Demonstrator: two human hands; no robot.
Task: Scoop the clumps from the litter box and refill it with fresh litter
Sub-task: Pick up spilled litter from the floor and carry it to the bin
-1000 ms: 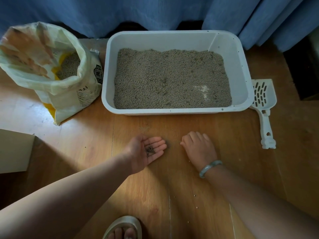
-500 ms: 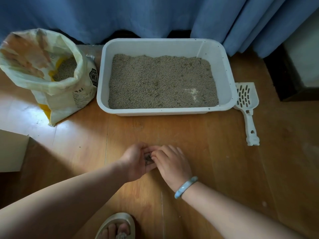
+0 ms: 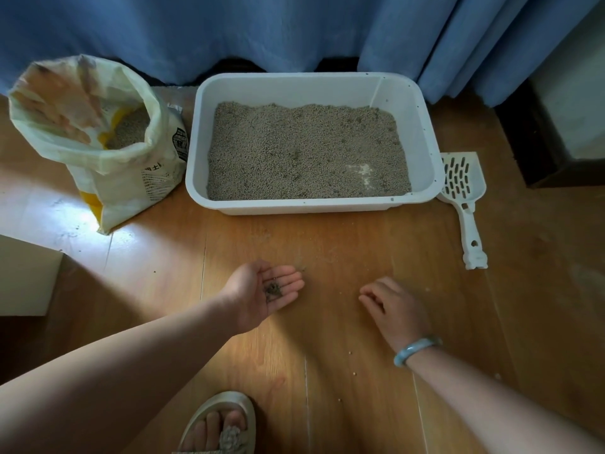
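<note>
A white litter box (image 3: 425, 139) stands on the wood floor by the curtain, filled with grey litter (image 3: 304, 152). An open litter bag (image 3: 98, 132) sits to its left. At the box's right corner lies a white slotted scoop (image 3: 465, 194). My left hand (image 3: 262, 294) lies palm up in front of the box, fingers straight, carrying a small dark pile of litter bits (image 3: 273, 290). My right hand (image 3: 393, 309) hovers palm down just over the floor to the right, fingers loosely curled, holding nothing I can see.
Blue curtains (image 3: 262, 31) hang behind the box. A dark cabinet (image 3: 556, 126) stands at the right, a pale box edge (image 3: 26, 276) at the left. Stray litter grains (image 3: 354, 374) dot the floor. My sandalled foot (image 3: 219, 427) is at the bottom.
My right hand, which was touching my left palm half a second ago, has moved away to the right over the floor. My left hand keeps the litter bits.
</note>
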